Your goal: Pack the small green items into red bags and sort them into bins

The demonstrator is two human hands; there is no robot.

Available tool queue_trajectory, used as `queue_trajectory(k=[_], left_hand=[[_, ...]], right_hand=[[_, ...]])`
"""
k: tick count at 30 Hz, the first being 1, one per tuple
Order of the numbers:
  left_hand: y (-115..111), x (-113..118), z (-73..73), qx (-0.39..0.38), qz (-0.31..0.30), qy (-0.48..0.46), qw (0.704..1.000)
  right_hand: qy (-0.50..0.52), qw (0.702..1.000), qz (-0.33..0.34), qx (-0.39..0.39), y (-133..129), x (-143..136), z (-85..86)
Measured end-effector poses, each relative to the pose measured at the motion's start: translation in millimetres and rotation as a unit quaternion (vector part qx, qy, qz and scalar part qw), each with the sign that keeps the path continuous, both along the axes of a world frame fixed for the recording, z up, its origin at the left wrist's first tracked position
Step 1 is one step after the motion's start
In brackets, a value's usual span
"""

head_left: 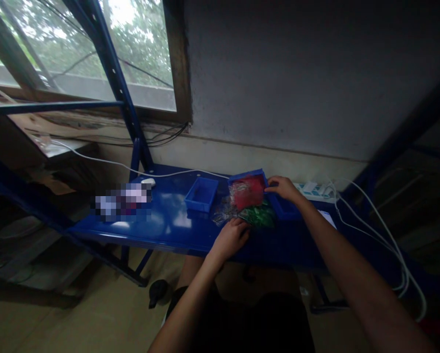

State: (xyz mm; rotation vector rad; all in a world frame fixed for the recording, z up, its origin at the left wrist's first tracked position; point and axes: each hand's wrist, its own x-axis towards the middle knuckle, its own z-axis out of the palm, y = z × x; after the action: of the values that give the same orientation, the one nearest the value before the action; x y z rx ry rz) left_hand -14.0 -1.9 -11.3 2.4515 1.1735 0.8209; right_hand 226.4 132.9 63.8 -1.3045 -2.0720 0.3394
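Observation:
My right hand (pixel 283 188) grips the right edge of a clear bag of red parts (pixel 247 192), which lies tilted over a blue bin (pixel 246 175) at the back of the blue table (pixel 161 225). In front of it lies a bag of green parts (pixel 261 214). My left hand (pixel 232 235) rests with bent fingers on a clear plastic bag (pixel 223 212) near the table's front edge. A second, smaller blue bin (pixel 201 194) stands to the left of the bags.
A white power strip (pixel 310 190) with white cables (pixel 389 240) lies at the right rear. A white mouse (pixel 148 182) with its cord sits at the left rear. Blue shelf posts (pixel 120 93) rise behind, below a window. A pixelated patch covers the table's left part.

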Motion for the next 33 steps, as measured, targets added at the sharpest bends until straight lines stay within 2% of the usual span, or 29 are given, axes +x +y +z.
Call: queue_trajectory(k=[3, 6, 11, 14, 18, 22, 28, 33], left_hand=[[0.3, -0.9, 0.0, -0.008, 0.009, -0.03, 0.999], [0.8, -1.8, -0.8, -0.013, 0.014, -0.044, 0.999], [2.4, -1.6, -3.5, -0.019, 0.026, -0.061, 0.998], [2.1, -1.3, -2.2, -0.029, 0.023, -0.1, 0.994], [-2.3, -2.6, 5.5, -0.048, -0.013, -0.15, 0.987], [-7.1, -3.7, 10.3, -0.045, -0.021, -0.146, 0.988], [-8.1, -1.7, 8.2, -0.062, -0.02, -0.034, 0.997], [-9.1, -0.9, 7.7, -0.051, -0.008, 0.023, 0.998]], right_hand=[[-0.103, 0.991, 0.023, 0.08, -12.4, 2.9, -0.1], [-0.202, 0.969, 0.045, 0.134, -25.8, 3.3, -1.1], [-0.384, 0.9, 0.063, 0.197, -47.4, -2.5, -3.4], [-0.454, 0.86, 0.083, 0.218, -56.0, -7.3, -3.3], [-0.483, 0.836, 0.103, 0.24, -59.7, -9.2, -3.5], [-0.494, 0.822, 0.128, 0.252, -59.9, -7.7, -7.5], [-0.521, 0.799, 0.179, 0.241, -66.4, -14.0, -10.8], [-0.543, 0.787, 0.174, 0.236, -68.4, -19.5, -6.7]])
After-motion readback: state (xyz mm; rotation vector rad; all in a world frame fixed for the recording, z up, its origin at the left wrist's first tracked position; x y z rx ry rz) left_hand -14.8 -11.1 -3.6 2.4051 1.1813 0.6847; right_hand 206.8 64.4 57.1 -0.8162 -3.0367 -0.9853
